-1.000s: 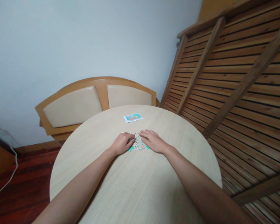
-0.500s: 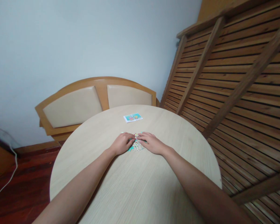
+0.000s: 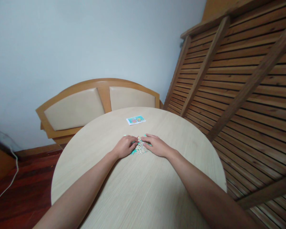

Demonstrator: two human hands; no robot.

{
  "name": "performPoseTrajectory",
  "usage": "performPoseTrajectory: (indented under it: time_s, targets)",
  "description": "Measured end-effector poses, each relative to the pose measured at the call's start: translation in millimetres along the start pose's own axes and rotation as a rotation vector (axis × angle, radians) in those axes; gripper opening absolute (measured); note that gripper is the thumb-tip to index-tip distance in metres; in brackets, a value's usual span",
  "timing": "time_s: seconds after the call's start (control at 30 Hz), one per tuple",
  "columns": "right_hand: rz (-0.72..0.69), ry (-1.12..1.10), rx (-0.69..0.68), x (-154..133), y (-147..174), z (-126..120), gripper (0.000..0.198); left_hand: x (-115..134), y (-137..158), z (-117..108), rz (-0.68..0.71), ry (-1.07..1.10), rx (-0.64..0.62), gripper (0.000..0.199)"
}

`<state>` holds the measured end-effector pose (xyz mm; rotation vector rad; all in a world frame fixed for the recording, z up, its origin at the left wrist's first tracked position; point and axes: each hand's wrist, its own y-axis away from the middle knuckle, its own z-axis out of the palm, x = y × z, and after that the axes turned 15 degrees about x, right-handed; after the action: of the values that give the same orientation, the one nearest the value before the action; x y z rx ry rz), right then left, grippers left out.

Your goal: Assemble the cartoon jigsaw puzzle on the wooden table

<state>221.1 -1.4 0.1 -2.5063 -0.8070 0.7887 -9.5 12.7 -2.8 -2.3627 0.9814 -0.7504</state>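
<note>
A small heap of jigsaw puzzle pieces (image 3: 140, 148), mostly pale with some turquoise ones, lies on the round table between my hands. My left hand (image 3: 125, 146) rests against the heap's left side, fingers stretched toward it and thumb apart. On the right side, my right hand (image 3: 155, 145) lies palm down with its fingers extended over the edge of the pieces. Neither hand grips a piece that I can see; the pieces under the fingers are hidden. Beyond the heap is a picture card (image 3: 135, 120) with colourful cartoon figures on turquoise.
The round pale wooden table (image 3: 124, 197) fills the middle. Behind it stands a headboard (image 3: 102, 86) with cream panels against the wall. A slatted wooden frame (image 3: 228, 95) leans at the right. A white cable (image 3: 14, 176) hangs at the left.
My right hand has shifted slightly, its fingers spreading and drawing a little to the right, baring more of the pieces. My left hand looks unchanged.
</note>
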Motion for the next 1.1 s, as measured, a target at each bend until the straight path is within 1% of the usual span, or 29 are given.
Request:
performPoseTrajectory:
  time_s: [0.13,0.3,0.43,0.53,0.77,0.93,1.1]
  targets:
    - [-0.004,0.006,0.014,2.6,-2.3,-1.8,0.036,0.0,0.7,-0.4,0.0,-0.011,0.0,0.021]
    - [0.089,0.158,0.099,8.1,-2.6,-12.3,0.032,-0.8,2.0,-1.3,0.006,-0.01,0.003,0.021]
    - [0.135,0.31,0.085,8.9,0.3,-22.7,0.028,-2.1,3.3,-1.5,0.006,-0.008,0.001,0.021]
    - [0.158,0.365,0.063,7.9,1.3,-25.2,0.027,-2.5,3.8,-1.6,0.005,-0.012,0.001,0.021]
    - [0.172,0.363,0.008,9.1,1.3,-20.9,0.032,-2.0,3.0,-2.4,0.007,-0.013,0.005,0.02]
    - [0.179,0.34,-0.001,9.0,1.9,-19.5,0.038,-1.6,3.0,-2.6,0.007,-0.016,0.003,0.021]
    - [0.22,0.356,0.005,7.0,2.3,-18.5,0.045,-1.8,3.4,-2.3,0.002,-0.022,0.004,0.021]
